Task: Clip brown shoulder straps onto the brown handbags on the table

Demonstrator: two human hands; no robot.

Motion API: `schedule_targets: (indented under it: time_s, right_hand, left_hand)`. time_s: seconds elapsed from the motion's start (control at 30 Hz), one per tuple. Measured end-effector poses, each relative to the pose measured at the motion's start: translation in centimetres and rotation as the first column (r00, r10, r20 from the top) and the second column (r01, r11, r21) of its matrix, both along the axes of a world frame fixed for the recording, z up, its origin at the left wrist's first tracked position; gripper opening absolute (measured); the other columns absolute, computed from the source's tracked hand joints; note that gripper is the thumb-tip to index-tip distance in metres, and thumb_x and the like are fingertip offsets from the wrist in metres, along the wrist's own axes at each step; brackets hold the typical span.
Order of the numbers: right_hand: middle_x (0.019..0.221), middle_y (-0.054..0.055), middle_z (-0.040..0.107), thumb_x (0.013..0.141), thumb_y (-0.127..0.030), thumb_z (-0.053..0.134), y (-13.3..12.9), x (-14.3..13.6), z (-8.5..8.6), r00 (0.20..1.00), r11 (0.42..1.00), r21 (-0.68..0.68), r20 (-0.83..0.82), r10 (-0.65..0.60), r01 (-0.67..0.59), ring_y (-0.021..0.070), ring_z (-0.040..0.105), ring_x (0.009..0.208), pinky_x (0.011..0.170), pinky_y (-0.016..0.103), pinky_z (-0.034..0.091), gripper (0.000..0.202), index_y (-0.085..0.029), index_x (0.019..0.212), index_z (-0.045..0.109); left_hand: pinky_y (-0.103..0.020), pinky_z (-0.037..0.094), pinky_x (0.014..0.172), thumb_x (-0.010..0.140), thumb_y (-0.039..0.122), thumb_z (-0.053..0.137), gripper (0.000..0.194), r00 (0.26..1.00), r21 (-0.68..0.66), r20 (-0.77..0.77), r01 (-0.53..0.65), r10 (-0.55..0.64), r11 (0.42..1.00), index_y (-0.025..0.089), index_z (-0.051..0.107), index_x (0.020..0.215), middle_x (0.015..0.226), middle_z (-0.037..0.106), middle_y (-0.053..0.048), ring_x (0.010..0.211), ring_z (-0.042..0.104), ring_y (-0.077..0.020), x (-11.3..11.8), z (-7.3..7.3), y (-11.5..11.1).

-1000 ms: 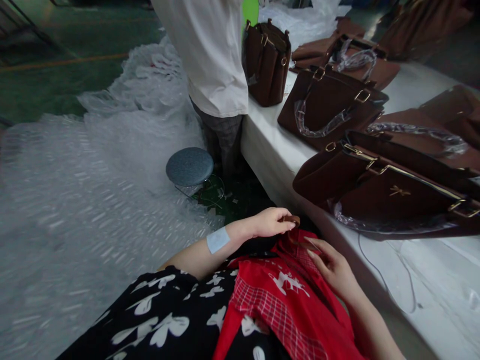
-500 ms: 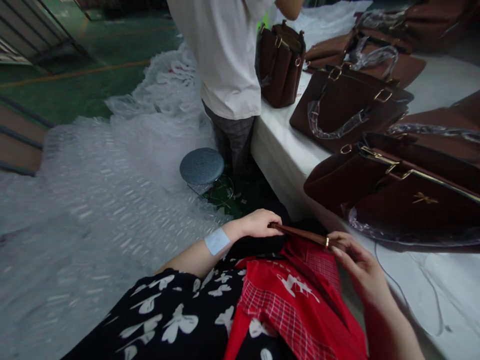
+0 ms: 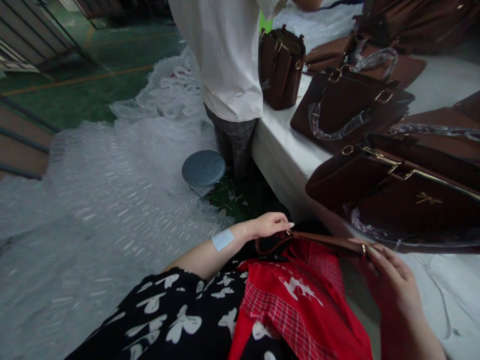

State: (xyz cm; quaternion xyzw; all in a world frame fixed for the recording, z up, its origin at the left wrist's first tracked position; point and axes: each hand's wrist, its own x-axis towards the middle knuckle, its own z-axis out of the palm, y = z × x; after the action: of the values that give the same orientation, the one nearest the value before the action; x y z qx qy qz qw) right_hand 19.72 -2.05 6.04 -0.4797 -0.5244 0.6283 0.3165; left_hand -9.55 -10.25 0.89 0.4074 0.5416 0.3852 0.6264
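Strap [image 3: 326,239] btwn both hands [image 3: 270,225] [image 3: 393,272], nr bag [image 3: 397,200], contents unclear.

A single camera, worn on the head, looks forward and down. Nearest to it are the dress [image 3: 165,320] and apron [image 3: 307,305], cut by the bottom edge; the left hand [image 3: 272,224] and right hand [image 3: 395,275] lie farther out, below mid-frame. Beyond them it takes in a stool [image 3: 203,168], seen from above, and a co-worker [image 3: 232,65], cropped by the top edge. The table [image 3: 279,150] fills the right side, its bags [image 3: 397,200] viewed from above at an angle; the floor [image 3: 112,75] recedes at upper left.
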Motion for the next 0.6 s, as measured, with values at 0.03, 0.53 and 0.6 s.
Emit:
schedule_targets:
  time_s: [0.03,0.53,0.6]
  right_hand:
    - [0.102,0.007,0.072,0.072,-0.041,0.078,0.1,0.1,-0.2,1.000,1.000,-0.006,0.010,-0.009,0.009,0.0165,0.060,0.066,0.052,0.025,0.049,0.023,-0.025,0.088,0.076]
    - [0.053,0.000,0.055,0.070,-0.043,0.078,0.6,1.5,0.8,0.944,0.940,-0.153,-0.086,-0.320,0.305,0.0100,0.035,0.038,0.041,0.031,0.038,0.026,-0.027,0.090,0.077]
    - [0.056,0.000,0.057,0.071,-0.043,0.077,0.3,1.2,0.1,0.975,0.970,-0.124,-0.046,-0.218,0.211,0.0095,0.038,0.039,0.039,0.028,0.038,0.028,-0.025,0.093,0.077]
  left_hand:
    - [-0.022,0.038,0.057,0.084,0.056,0.059,0.042,1.000,-0.005,-0.003,0.005,-0.005,1.000,0.015,0.056,0.075,0.063,0.053,0.005,0.059,0.048,-0.0084,0.1,0.0,0.1]
    - [-0.022,0.041,0.061,0.088,0.034,0.049,0.031,0.746,-0.016,-0.665,0.040,-0.040,0.999,0.012,0.068,0.076,0.065,0.061,0.000,0.064,0.053,-0.0122,-4.3,-2.7,-0.6]
    - [-0.024,0.044,0.067,0.087,0.032,0.050,0.028,0.707,-0.019,-0.706,0.015,-0.024,1.000,0.013,0.068,0.077,0.070,0.064,-0.003,0.071,0.057,-0.0145,-5.9,-2.8,-0.8]
